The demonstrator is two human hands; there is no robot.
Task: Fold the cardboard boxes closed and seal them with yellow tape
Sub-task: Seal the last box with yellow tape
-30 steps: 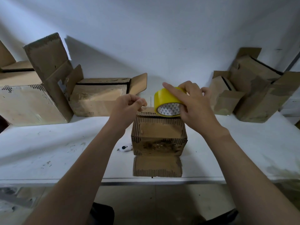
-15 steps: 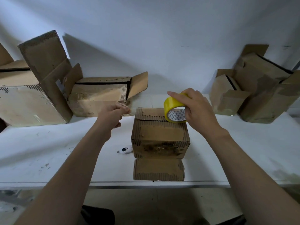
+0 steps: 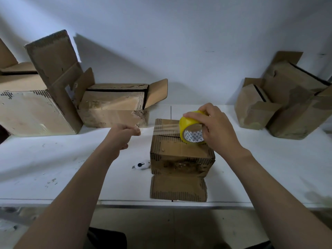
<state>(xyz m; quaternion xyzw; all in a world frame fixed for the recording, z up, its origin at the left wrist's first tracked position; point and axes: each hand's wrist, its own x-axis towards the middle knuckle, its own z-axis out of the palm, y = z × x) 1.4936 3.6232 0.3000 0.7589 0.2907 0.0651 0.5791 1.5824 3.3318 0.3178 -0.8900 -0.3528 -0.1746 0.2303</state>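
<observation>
A small cardboard box (image 3: 181, 155) stands near the table's front edge with its top flaps folded shut and one flap lying flat toward me. My right hand (image 3: 215, 128) grips the yellow tape roll (image 3: 190, 128) just above the box's top right. A pale strip of tape (image 3: 161, 127) stretches left from the roll over the back of the box. My left hand (image 3: 125, 133) pinches the free end of that strip, left of the box.
A white box cutter (image 3: 142, 165) lies on the white table (image 3: 53, 168) by the box's left side. Larger open boxes (image 3: 115, 105) stand at the back left, and more cardboard boxes (image 3: 287, 105) are piled at the back right. A wall rises close behind.
My left hand has pulled away to the left, drawing a strip of tape off the roll. My right hand has lowered the roll to the box's top.
</observation>
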